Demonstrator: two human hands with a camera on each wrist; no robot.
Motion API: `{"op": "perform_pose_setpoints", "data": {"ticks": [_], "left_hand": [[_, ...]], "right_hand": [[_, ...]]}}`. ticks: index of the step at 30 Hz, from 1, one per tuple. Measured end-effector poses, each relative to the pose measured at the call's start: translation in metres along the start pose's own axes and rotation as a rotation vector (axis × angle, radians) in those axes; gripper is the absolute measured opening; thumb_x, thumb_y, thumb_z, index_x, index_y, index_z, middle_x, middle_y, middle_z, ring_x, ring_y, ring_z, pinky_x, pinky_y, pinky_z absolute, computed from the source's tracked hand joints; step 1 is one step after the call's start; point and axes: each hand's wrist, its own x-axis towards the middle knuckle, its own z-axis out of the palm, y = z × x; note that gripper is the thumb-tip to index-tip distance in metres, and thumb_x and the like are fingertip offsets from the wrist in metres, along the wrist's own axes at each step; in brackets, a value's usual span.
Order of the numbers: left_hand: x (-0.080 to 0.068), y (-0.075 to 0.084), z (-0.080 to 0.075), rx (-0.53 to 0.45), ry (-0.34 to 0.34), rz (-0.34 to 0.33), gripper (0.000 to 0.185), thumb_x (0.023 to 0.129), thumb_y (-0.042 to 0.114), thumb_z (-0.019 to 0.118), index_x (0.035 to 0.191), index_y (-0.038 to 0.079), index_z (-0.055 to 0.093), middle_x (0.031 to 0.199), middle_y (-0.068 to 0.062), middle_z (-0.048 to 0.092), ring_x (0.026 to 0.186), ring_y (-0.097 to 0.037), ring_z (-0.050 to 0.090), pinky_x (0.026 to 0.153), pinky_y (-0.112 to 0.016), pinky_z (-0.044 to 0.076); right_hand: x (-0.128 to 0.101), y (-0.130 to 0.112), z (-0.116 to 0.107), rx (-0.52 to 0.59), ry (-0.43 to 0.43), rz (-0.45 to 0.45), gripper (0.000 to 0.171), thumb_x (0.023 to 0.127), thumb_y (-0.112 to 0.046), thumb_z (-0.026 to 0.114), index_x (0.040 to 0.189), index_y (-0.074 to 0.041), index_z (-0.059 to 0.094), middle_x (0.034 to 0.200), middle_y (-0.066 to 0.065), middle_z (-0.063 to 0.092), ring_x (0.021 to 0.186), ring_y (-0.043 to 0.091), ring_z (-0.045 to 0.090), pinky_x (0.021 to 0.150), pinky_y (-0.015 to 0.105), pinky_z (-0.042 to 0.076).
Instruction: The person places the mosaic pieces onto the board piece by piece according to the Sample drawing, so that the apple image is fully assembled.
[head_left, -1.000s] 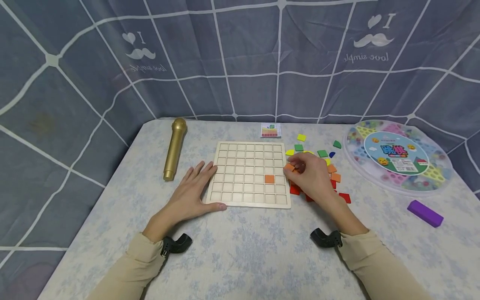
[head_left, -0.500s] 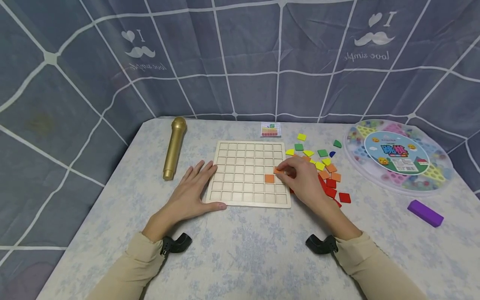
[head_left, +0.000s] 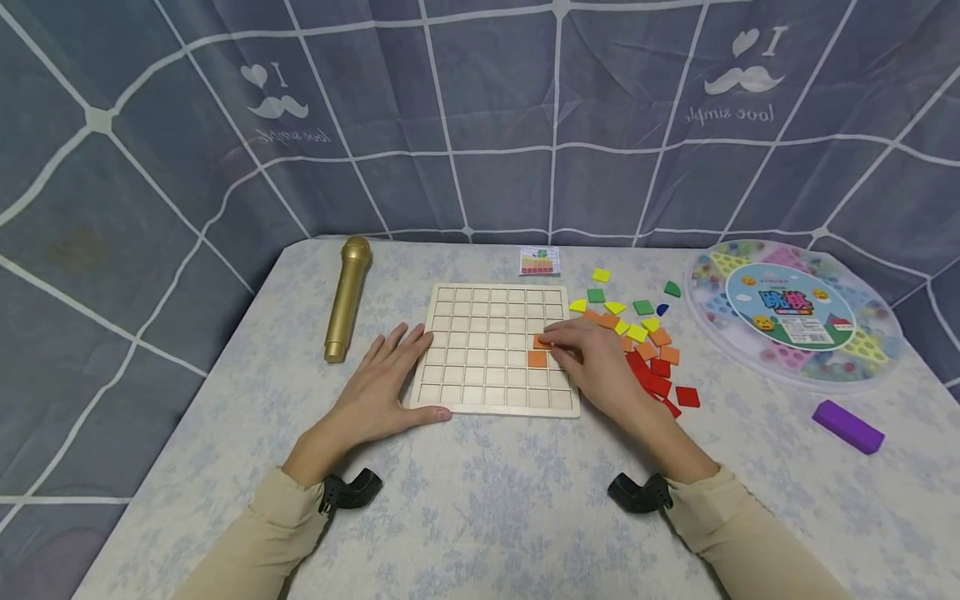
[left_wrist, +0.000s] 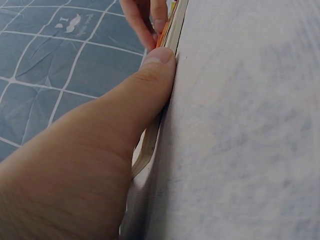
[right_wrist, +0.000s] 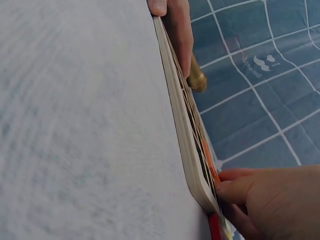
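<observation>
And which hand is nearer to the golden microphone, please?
Left. The left hand rests at the left edge of the board, right of the golden microphone; the right hand is farther, at the board's right side, holding an orange tile.

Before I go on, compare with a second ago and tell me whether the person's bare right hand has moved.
Yes, left: the right hand was at the right edge of the pale wooden grid board; it now reaches over its cells.
</observation>
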Motion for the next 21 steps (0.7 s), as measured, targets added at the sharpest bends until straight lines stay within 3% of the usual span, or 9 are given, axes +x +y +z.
{"op": "perform_pose_setpoints", "data": {"ticks": [6, 13, 17, 21], "left_hand": [[0.0, -0.001, 0.0, -0.007, 0.0, 0.005, 0.117, 0.08, 0.067, 0.081, 0.168, 0.01, 0.028, 0.175, -0.013, 0.025, 0.164, -0.037, 0.013, 0.133, -0.059, 0.008], [0.0, -0.002, 0.001, -0.006, 0.001, 0.003, 0.117, 0.08, 0.067, 0.081, 0.168, 0.01, 0.028, 0.175, -0.013, 0.024, 0.164, -0.037, 0.013, 0.133, -0.06, 0.008], [0.0, -0.003, 0.002, -0.002, 0.001, 0.006, 0.117, 0.081, 0.068, 0.08, 0.168, 0.01, 0.027, 0.175, -0.012, 0.024, 0.164, -0.036, 0.013, 0.133, -0.059, 0.008], [0.0, -0.002, 0.002, -0.001, 0.003, 0.008, 0.118, 0.08, 0.068, 0.08, 0.168, 0.01, 0.027, 0.175, -0.012, 0.024, 0.164, -0.036, 0.013, 0.133, -0.058, 0.007]], "right_hand": [[0.0, -0.001, 0.001, -0.017, -0.071, -0.051, 0.031, 0.098, -0.003, 0.072, 0.128, -0.006, 0.077, 0.131, 0.011, 0.074, 0.126, 0.032, 0.065, 0.105, 0.05, 0.056], [0.001, -0.001, 0.004, -0.062, -0.054, -0.121, 0.031, 0.098, -0.003, 0.07, 0.128, -0.004, 0.076, 0.131, 0.013, 0.074, 0.125, 0.033, 0.065, 0.107, 0.052, 0.054], [0.001, 0.001, -0.002, -0.069, -0.024, -0.046, 0.032, 0.098, -0.006, 0.071, 0.13, -0.003, 0.074, 0.133, 0.015, 0.072, 0.126, 0.035, 0.063, 0.108, 0.053, 0.053], [0.001, 0.008, -0.013, -0.115, 0.09, 0.097, 0.033, 0.097, -0.005, 0.073, 0.13, -0.001, 0.073, 0.127, 0.019, 0.073, 0.119, 0.038, 0.063, 0.102, 0.055, 0.053]]}}
